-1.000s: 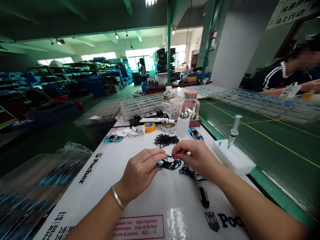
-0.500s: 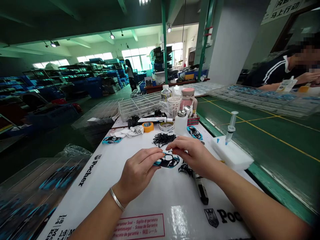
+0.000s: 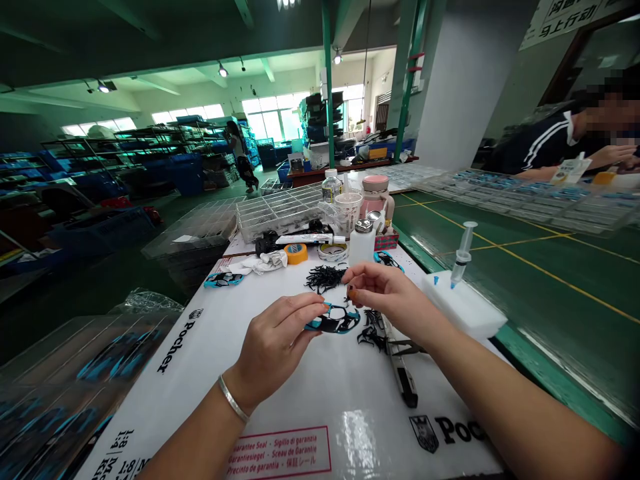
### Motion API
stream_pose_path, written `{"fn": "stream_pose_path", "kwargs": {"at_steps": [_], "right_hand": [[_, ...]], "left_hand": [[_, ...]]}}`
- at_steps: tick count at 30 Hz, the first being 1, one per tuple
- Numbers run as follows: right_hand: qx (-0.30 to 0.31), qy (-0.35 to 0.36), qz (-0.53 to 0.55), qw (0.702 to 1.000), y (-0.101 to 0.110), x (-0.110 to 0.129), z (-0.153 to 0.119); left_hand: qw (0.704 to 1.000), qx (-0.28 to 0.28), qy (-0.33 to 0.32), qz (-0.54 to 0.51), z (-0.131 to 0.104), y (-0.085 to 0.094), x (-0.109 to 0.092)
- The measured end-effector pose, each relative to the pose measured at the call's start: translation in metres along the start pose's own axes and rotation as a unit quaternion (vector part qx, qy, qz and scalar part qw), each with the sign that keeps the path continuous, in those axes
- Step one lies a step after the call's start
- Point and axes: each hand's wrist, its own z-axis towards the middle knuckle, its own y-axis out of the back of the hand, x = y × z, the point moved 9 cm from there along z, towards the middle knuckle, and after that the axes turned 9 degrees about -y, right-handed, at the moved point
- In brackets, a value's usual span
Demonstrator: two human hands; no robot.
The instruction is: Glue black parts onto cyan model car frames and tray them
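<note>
My left hand (image 3: pixel 275 333) is closed on the left end of a blue-and-black model car body (image 3: pixel 340 324), which it holds low above the white table mat. Above the car body's right side is my right hand (image 3: pixel 393 293), its thumb and forefinger pinched on a tiny black part (image 3: pixel 349 294). Just beyond lies a pile of small black parts (image 3: pixel 325 277). A looser cluster of black parts (image 3: pixel 371 335) sits under and beside my right hand. Near my right wrist are a utility knife (image 3: pixel 404 380) and a dark, pointed tool (image 3: pixel 407 347), partly hidden.
A white block (image 3: pixel 467 313) with a syringe (image 3: pixel 463 253) stands at right. Behind the parts are a white bottle (image 3: pixel 361 243), orange tape (image 3: pixel 295 253) and a divided clear tray (image 3: pixel 280 210). Another blue car body (image 3: pixel 223 279) lies at left. A co-worker (image 3: pixel 545 143) sits at far right.
My right hand has lifted slightly and turned, and the tiny black part now shows between its fingertips. The left hand and car body have barely moved. A person in the background has walked left.
</note>
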Motion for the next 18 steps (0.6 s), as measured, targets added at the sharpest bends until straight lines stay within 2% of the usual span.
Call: {"fn": "stream_pose_path", "kwargs": {"at_steps": [6,9,11,14,16,18], "right_hand": [[0.014,-0.026,0.039,0.999,-0.002,-0.001,-0.001],[0.005,-0.038,0.048,0.998,-0.001,-0.002,-0.001],[-0.008,-0.03,0.049,0.998,0.002,-0.002,-0.001],[-0.041,0.004,0.049,0.998,0.009,0.002,-0.002],[-0.07,0.028,0.039,0.996,0.014,0.004,-0.004],[-0.099,0.046,0.003,0.994,0.017,0.006,-0.007]], "left_hand": [[0.999,0.0,0.025,-0.025,-0.002,-0.001,0.004],[0.988,0.001,0.118,-0.1,-0.007,-0.007,0.022],[0.962,0.001,0.225,-0.156,-0.015,-0.013,0.041],[0.896,0.009,0.387,-0.216,-0.034,-0.023,0.065],[0.853,0.023,0.459,-0.247,-0.045,-0.029,0.074],[0.827,0.034,0.492,-0.27,-0.051,-0.035,0.078]]}}
